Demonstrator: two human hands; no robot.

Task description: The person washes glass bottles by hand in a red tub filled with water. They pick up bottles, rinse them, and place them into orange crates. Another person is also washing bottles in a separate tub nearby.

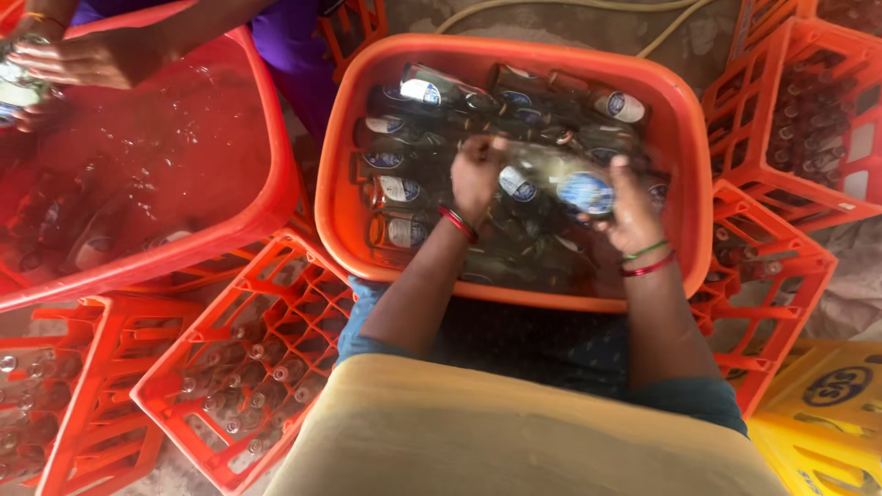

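Bottles fill the orange tub of water beneath the fingers, many labels intact. One bottle is gripped above them: left hand curled round its neck, right hand round its base. Most seem unfinished.

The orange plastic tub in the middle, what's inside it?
The orange plastic tub holds many dark glass bottles with blue-and-white labels lying in water. Both hands, left and right, grip one bottle above them. The tub's bottom and lower bottles are covered.
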